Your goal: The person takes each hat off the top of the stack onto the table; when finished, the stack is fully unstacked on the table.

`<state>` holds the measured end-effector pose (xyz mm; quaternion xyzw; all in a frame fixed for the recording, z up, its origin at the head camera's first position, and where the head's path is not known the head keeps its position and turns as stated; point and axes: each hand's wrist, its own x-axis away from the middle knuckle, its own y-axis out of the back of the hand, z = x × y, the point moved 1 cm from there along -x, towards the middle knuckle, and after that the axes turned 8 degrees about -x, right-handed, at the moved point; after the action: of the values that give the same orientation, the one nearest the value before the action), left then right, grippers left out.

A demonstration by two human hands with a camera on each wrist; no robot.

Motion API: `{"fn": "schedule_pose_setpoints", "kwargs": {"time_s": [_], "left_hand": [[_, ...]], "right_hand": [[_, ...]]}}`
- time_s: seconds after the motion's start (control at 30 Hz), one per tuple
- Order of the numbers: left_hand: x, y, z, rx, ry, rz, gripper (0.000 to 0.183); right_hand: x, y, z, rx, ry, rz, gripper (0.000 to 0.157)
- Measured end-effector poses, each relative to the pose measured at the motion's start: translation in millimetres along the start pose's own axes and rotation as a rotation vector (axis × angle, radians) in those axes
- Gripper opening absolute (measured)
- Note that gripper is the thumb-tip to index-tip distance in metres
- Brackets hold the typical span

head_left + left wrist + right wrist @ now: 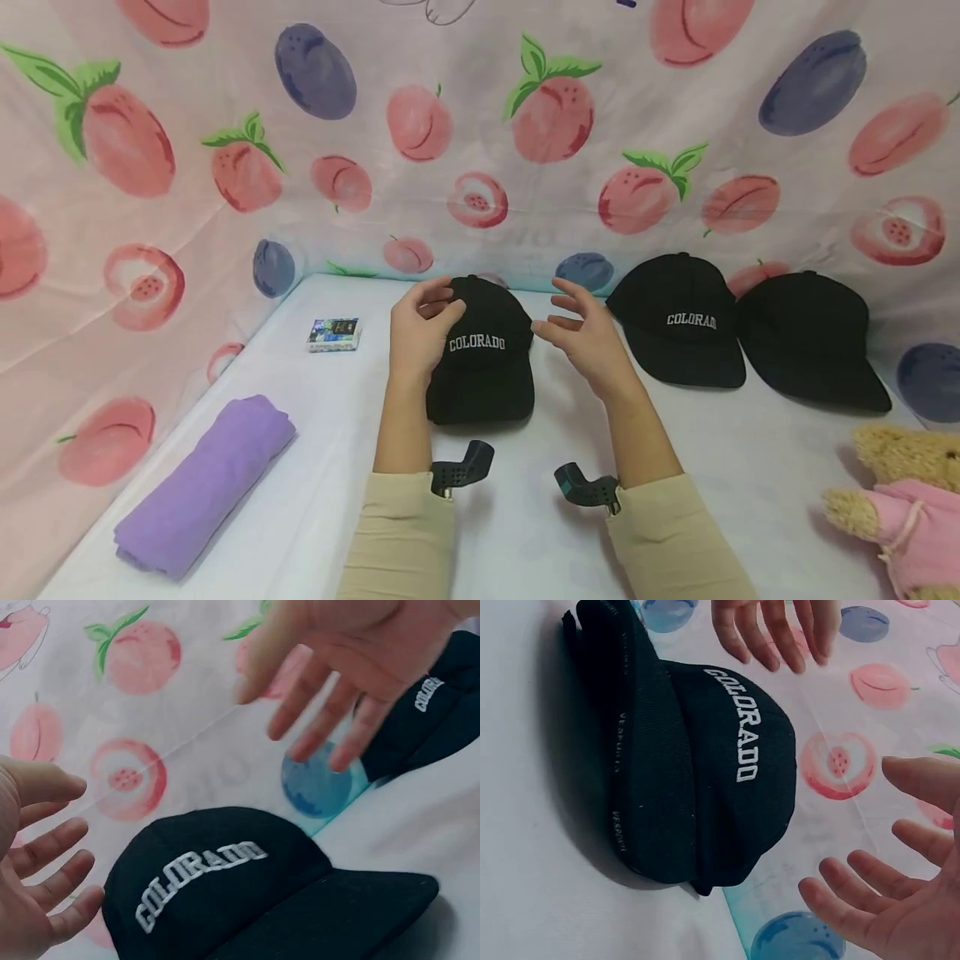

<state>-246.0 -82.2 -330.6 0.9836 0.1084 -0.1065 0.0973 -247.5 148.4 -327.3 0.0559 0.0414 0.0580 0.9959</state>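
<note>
A black cap (480, 379) lettered COLORADO in white sits on the white-covered surface, its brim toward me. My left hand (422, 329) is at the cap's left side, overlapping its edge in the head view; its fingers (56, 881) are spread and relaxed, with nothing in them. To the cap's right, my right hand (588, 337) hovers with fingers (889, 877) loosely spread and likewise holds nothing. The two palms face each other across the cap. In the right wrist view, the cap (742, 697) shows small print along its brim edge.
Two more black caps stand at the back right, one lettered (678, 325) and one plain (810, 337). A small patterned box (333, 335) lies back left, a rolled purple cloth (206, 487) front left. A teddy bear (922, 525) in pink is at front right. Fruit-printed fabric (480, 108) hangs behind.
</note>
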Motion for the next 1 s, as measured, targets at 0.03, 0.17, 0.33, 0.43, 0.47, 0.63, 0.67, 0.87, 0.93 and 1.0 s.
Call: {"fn": "schedule_pose_setpoints", "kwargs": {"time_s": [0.03,0.17,0.33,0.43,0.47,0.63,0.67,0.87,0.93,1.0], "left_hand": [[-0.1,2.4,1.3,0.001,0.013,-0.017,0.042],[-1.0,15.7,9.0,-0.054,0.131,-0.055,0.042],[-1.4,31.0,20.0,-0.178,0.332,0.001,0.051],[-1.1,33.9,24.5,-0.227,0.389,0.093,0.058],[-1.3,33.9,26.1,-0.24,0.397,0.123,0.061],[-2.6,33.0,32.4,-0.343,0.418,0.214,0.07],[-2.8,33.1,33.2,-0.363,0.422,0.219,0.071],[-2.8,33.7,35.8,-0.448,0.455,0.244,0.075],[-2.8,33.0,36.3,-0.463,0.452,0.252,0.076],[-2.5,32.1,36.2,-0.487,0.434,0.259,0.076]], "right_hand": [[0.0,-0.1,-1.3,0.005,-0.008,0.005,0.076],[-1.4,-1.6,-6.4,0.011,-0.039,0.035,0.079],[-4.3,-2.6,-14.5,0.025,-0.107,0.069,0.081],[-5.8,-3.0,-19.9,0.028,-0.143,0.083,0.081],[-6.4,-3.2,-21.7,0.024,-0.151,0.087,0.08],[-8.7,-6.2,-30.7,0.047,-0.19,0.103,0.079],[-9.2,-7.6,-32.5,0.058,-0.196,0.112,0.079],[-10.7,-16.8,-40.8,0.119,-0.231,0.155,0.081],[-10.6,-18.5,-43.4,0.134,-0.241,0.145,0.081],[-10.3,-19.4,-45.7,0.145,-0.241,0.139,0.082]]}}
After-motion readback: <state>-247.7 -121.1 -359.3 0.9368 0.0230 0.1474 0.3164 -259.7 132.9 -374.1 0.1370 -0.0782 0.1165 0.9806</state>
